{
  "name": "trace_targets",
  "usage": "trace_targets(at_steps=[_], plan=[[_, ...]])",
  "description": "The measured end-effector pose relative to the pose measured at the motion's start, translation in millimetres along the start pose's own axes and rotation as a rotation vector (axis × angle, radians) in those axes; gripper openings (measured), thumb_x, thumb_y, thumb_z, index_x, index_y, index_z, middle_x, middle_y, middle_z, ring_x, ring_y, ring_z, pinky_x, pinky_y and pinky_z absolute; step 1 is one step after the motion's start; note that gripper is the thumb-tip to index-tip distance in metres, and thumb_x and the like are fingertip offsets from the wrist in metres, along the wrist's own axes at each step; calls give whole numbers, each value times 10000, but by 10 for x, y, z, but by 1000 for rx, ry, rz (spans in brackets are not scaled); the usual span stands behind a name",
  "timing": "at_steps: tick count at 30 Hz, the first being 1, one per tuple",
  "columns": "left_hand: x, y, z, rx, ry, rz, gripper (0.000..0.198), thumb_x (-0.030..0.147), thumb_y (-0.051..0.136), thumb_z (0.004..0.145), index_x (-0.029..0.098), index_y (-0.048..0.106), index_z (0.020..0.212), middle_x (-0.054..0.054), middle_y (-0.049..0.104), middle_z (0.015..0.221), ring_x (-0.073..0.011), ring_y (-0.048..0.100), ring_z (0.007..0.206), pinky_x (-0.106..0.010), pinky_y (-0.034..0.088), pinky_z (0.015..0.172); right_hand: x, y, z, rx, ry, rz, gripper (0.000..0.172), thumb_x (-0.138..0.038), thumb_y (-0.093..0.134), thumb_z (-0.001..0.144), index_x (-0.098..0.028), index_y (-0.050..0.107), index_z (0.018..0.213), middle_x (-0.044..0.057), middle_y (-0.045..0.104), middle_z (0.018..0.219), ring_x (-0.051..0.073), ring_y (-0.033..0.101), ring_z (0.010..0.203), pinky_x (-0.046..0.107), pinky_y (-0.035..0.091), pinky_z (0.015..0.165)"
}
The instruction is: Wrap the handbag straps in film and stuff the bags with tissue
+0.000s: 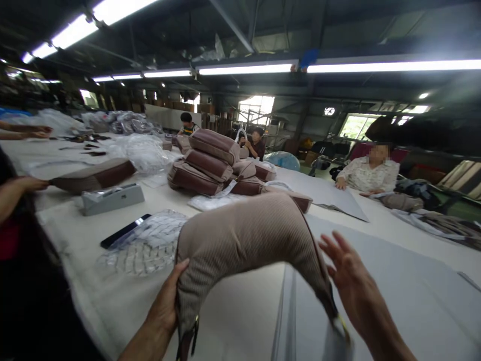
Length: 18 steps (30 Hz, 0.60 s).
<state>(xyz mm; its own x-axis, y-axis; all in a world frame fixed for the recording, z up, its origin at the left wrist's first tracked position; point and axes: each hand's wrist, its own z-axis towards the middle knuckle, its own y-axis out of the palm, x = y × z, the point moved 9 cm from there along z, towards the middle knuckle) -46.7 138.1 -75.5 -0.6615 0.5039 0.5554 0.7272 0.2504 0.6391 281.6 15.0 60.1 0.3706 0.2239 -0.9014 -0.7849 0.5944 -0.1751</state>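
Note:
A plump, crescent-shaped bag [244,235] in brown ribbed corduroy is held up over the table, arched with both ends down. Dark trim runs along its edge, and gold-coloured metal fittings show near the lower ends. My left hand [167,301] grips its left end, thumb on the front and the other fingers mostly hidden behind. Just off the right end is my right hand [345,265], fingers spread and holding nothing. Left of the bag, clear plastic bags with dark printed lines [146,245] lie on the table, partly over a dark flat object [124,231].
Similar brown bags [210,160] are piled beyond. A grey tape dispenser [112,199] stands at left, near another bag [93,175] held by a co-worker's hand [28,184]. Grey sheets [383,286] cover the table's right side. A person [370,173] sits at the far right edge.

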Motion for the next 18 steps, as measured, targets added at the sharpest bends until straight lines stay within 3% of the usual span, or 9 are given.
trace_targets(at_steps=[2, 4, 5, 7, 10, 12, 13, 16, 18], plan=[[346, 365, 72, -2, 209, -72, 312, 209, 495, 863, 153, 591, 1155, -62, 730, 897, -192, 701, 781, -315, 579, 736, -536, -121, 366, 172, -183, 89, 517, -477, 386, 930, -241, 354, 1389, 132, 395, 1433, 268, 428, 1283, 464, 486, 934], [589, 792, 176, -45, 337, -80, 329, 283, 423, 912, 209, 547, 1207, -36, 697, 1010, -152, 683, 822, -284, 570, 753, -673, -229, 435, 307, -231, 108, 475, -457, 435, 921, -221, 426, 1332, 125, 436, 1397, 260, 437, 1273, 471, 477, 948], [631, 990, 254, -64, 344, -65, 346, 333, 387, 930, 233, 513, 1237, -31, 670, 1072, -137, 674, 826, -279, 566, 759, -586, -262, 376, 331, -202, 97, 463, -458, 457, 912, -211, 460, 1304, 124, 471, 1365, 261, 465, 1247, 470, 486, 939], [574, 1320, 430, -106, 295, 7, 399, 425, 355, 934, 238, 457, 1273, -62, 614, 1163, -136, 666, 800, -315, 566, 757, -166, -314, 100, 296, -73, 40, 468, -480, 488, 891, -197, 509, 1263, 128, 544, 1288, 269, 550, 1153, 455, 518, 900], [173, 1563, 605, -199, 155, 196, 415, 402, 498, 879, 169, 476, 1222, -147, 587, 1169, -184, 674, 758, -404, 561, 740, 689, -474, -617, 156, 126, -166, 502, -517, 546, 843, -187, 569, 1221, 124, 648, 1142, 270, 647, 996, 413, 549, 855], [-255, 1508, 593, -267, 56, 349, 332, 289, 585, 833, 116, 539, 1112, -171, 613, 1103, -207, 682, 751, -406, 553, 735, 1104, -727, -1164, 141, 187, -263, 438, -507, 559, 837, -199, 627, 1141, 101, 675, 1097, 260, 656, 983, 344, 575, 796], [-497, 1415, 555, -299, 11, 425, 280, 252, 600, 819, 99, 567, 1051, -172, 628, 1068, -211, 684, 754, -389, 548, 737, 1205, -932, -1422, 210, 198, -337, 398, -511, 557, 836, -210, 661, 1075, 83, 699, 1026, 247, 677, 919, 310, 587, 735], [-1216, 967, 451, -348, -51, 674, 259, 293, 640, 792, 129, 599, 989, -137, 657, 1016, -226, 680, 808, -363, 533, 766, 1150, -1465, -1912, 280, 155, -596, 359, -508, 501, 867, -216, 700, 929, 53, 720, 885, 208, 692, 779, 259, 581, 661], [-1556, 752, 417, -358, 159, 999, 217, 382, 603, 798, 211, 619, 931, -69, 692, 925, -261, 673, 878, -390, 539, 791, 1011, -1875, -1981, 281, 134, -826, 386, -461, 407, 920, -204, 694, 909, 50, 716, 857, 182, 686, 750, 237, 573, 640]])
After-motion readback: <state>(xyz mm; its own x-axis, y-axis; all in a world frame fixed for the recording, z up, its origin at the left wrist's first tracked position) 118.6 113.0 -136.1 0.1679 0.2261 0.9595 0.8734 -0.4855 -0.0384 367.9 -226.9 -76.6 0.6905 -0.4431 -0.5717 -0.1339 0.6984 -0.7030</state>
